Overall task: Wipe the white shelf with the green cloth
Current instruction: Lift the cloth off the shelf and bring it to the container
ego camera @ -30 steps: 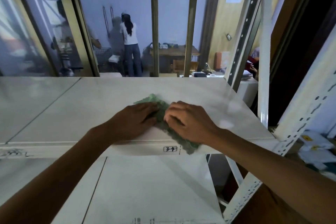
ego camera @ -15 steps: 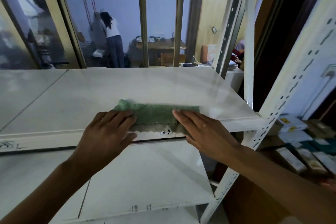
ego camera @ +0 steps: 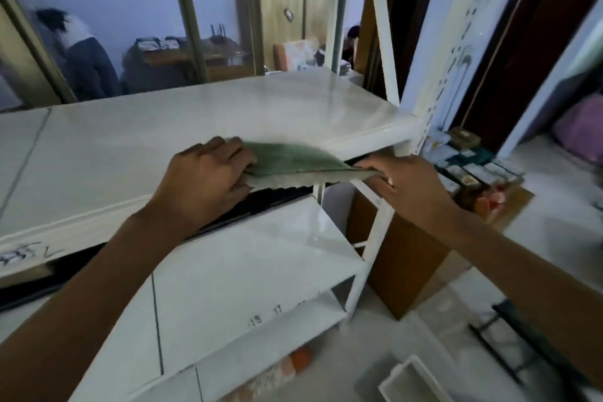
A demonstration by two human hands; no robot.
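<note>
The white shelf (ego camera: 195,127) runs across the middle of the head view, with a lower shelf board (ego camera: 248,271) beneath it. The green cloth (ego camera: 290,161) is stretched out at the shelf's front edge, partly lifted past the edge. My left hand (ego camera: 205,179) grips the cloth's left end over the shelf. Its right end is held by my right hand (ego camera: 411,186), which is off the shelf's front edge. The cloth's pale underside shows along its near hem.
White perforated uprights (ego camera: 381,26) stand at the shelf's right end. A brown box (ego camera: 401,258) sits on the floor to the right, with small packets (ego camera: 470,170) behind it. Glass panels (ego camera: 130,10) lie behind the shelf; a person (ego camera: 81,55) stands beyond them.
The cloth has gone from bunched under both hands to spread out and pulled toward the front edge and rightward. My right hand has slid off the shelf. The camera has turned right.
</note>
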